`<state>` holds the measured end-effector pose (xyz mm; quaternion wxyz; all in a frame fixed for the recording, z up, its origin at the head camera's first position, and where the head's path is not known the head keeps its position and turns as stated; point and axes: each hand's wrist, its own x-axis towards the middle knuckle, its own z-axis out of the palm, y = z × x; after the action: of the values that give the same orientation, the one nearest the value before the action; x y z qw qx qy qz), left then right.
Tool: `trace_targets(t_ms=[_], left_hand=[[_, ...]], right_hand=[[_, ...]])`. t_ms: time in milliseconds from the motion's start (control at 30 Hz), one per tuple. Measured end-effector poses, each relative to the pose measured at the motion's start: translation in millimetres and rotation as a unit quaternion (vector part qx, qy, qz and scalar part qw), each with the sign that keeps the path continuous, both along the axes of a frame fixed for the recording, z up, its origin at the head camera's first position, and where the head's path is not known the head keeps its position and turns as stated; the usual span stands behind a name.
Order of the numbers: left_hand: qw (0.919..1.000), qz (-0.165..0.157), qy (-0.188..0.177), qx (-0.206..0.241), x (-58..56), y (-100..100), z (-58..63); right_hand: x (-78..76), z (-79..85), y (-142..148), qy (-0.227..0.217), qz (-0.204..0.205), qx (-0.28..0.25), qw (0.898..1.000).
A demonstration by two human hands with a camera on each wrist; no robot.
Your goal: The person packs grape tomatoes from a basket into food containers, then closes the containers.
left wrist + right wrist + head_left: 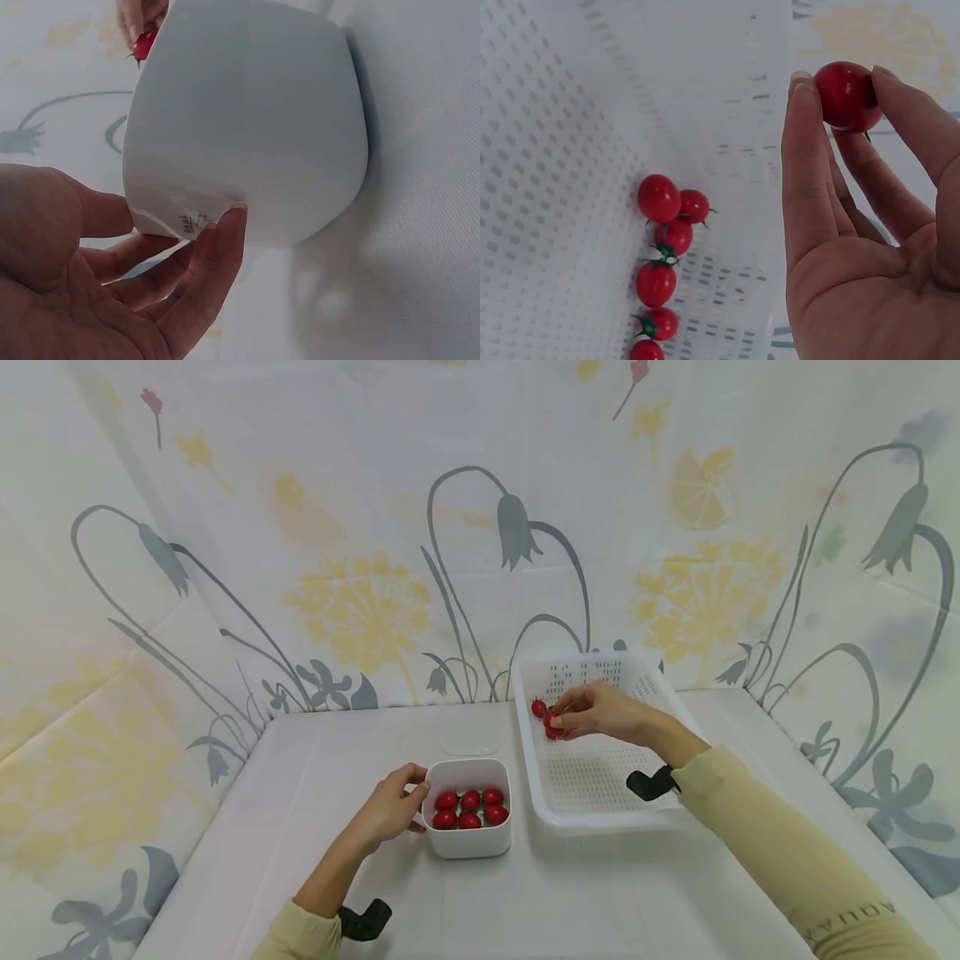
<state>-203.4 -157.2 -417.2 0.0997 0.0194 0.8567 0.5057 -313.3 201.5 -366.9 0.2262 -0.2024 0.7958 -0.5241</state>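
Note:
Between the fingertips and thumb of my right hand (600, 712) is a red cherry tomato (846, 96), pinched above the left part of a white perforated basket (536, 781). Several more cherry tomatoes (657, 283), some with green stems, lie along the basket's side in the right wrist view. My left hand (392, 806) holds a white box (472, 845) at its left side, thumb by the rim and fingers bent against the outer wall (247, 127). Inside the box, several cherry tomatoes (469, 820) sit in two rows.
A clear rounded lid (470, 743) lies on the white tabletop (337, 752) behind the box. The basket stands just right of the box, near a flower-printed cloth (360, 510) that hangs at the back and sides. Black cameras (365, 920) sit on both wrists.

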Motion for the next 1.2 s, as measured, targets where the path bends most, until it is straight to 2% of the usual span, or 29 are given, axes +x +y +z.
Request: trace_targets(t_ms=[300,567,800,1200], left_hand=[[1.0000,-0.001,0.004,0.000,1.2,-0.1,1.6],[1.0000,-0.001,0.005,0.000,0.9,0.1,1.7],[1.0000,0.000,0.009,0.001,1.2,-0.2,1.3],[0.9999,0.000,0.010,0.003,1.9,0.0,1.4]], right_hand=[[17.6,7.2,-15.4,-0.012,-0.007,-0.011,1.000],[32.4,8.9,-26.4,-0.005,0.006,-0.024,1.000],[40.8,5.3,-35.0,0.002,-0.002,-0.010,1.000],[52.5,3.7,-52.3,0.012,0.022,-0.015,1.000]])
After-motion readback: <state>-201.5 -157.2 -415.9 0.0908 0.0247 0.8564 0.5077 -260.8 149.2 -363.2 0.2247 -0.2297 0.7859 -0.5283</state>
